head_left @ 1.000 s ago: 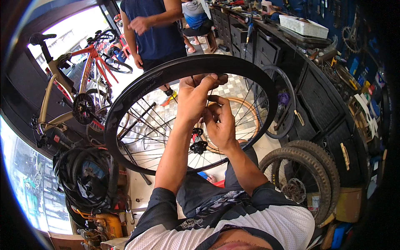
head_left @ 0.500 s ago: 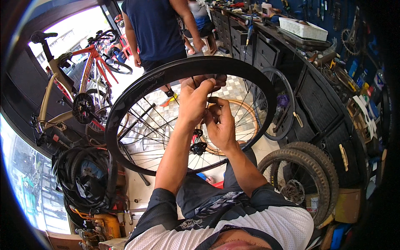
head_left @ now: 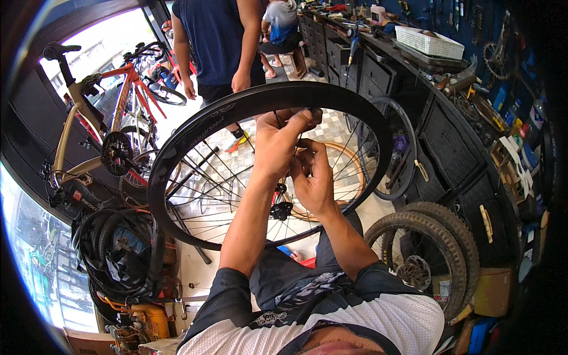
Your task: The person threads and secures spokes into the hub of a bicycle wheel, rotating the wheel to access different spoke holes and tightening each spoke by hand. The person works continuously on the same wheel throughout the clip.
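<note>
A bicycle wheel with a deep black rim [head_left: 340, 100] stands tilted in front of me, its thin black spokes running to a black hub [head_left: 281, 210] with a bit of red. My left hand [head_left: 277, 142] reaches in among the spokes just below the rim's far inner side. Its fingers are closed, thumb pressed toward the fingertips; what lies between them is hidden. Slightly lower and to the right, my right hand [head_left: 315, 180] pinches a spoke between thumb and bent fingers, close beside the left wrist.
Beyond the wheel stands a person in a dark sleeveless shirt [head_left: 216, 44]; another sits farther back. Bicycles [head_left: 121, 112] lean at left above a heap of black tyres [head_left: 118, 254]. Knobbly-tyred wheels [head_left: 426, 236] stand at right, under a cluttered workbench with a white basket [head_left: 429, 42].
The wheel has shifted very slightly left, while my hands stay almost in place with small finger movement. The standing person's arm has lowered and moved left, revealing more of the seated person.
</note>
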Demonstrator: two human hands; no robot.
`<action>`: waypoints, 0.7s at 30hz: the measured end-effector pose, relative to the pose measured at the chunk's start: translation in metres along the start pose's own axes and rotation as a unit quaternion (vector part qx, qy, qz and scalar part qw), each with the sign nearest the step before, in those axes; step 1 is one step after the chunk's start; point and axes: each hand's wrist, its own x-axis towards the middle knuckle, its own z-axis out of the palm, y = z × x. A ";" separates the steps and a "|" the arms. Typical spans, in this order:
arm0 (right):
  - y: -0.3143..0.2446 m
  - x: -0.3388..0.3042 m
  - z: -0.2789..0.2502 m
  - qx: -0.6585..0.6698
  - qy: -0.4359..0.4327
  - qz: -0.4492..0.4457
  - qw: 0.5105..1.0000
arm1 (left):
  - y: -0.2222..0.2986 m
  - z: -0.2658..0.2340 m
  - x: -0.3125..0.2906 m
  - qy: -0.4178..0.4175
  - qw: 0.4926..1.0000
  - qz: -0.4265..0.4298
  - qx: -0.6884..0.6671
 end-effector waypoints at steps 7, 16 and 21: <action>-0.002 0.002 -0.001 -0.044 0.008 -0.017 0.999 | 0.008 0.009 -0.005 0.046 0.998 0.008 0.046; -0.001 0.006 -0.002 -0.051 0.011 -0.020 0.998 | -0.001 0.006 0.000 0.032 0.998 0.028 0.056; -0.003 0.005 -0.001 -0.029 -0.001 0.006 1.000 | -0.001 -0.005 0.006 0.000 0.999 -0.028 0.027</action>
